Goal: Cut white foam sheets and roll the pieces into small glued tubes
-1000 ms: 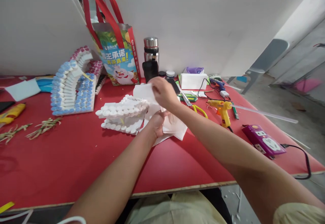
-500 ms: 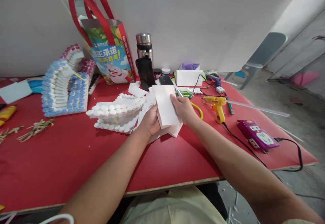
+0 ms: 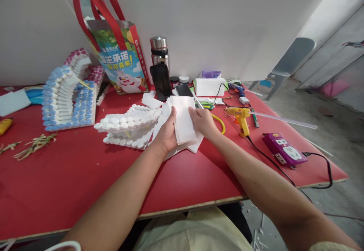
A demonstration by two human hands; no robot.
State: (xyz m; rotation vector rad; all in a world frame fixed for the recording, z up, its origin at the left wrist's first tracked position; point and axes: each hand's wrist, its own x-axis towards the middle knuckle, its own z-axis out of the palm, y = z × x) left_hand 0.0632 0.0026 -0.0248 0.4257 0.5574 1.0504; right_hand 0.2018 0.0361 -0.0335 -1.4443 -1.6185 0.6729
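A stack of white foam sheets stands tilted above the red table, held from both sides. My left hand grips its left edge, thumb on the front. My right hand pinches its right edge. More white sheets lie flat underneath. Just left of my left hand rests a white model with rows of white caps.
A blue-capped model and a red-handled shopping bag stand at the back left. A steel flask, black phone, white box, yellow glue gun and purple power strip sit to the right. White boards wall the back.
My right hand came down from above the pile and took the right edge of the sheets. Both hands now hold the stack squared together. The view shifted slightly right.
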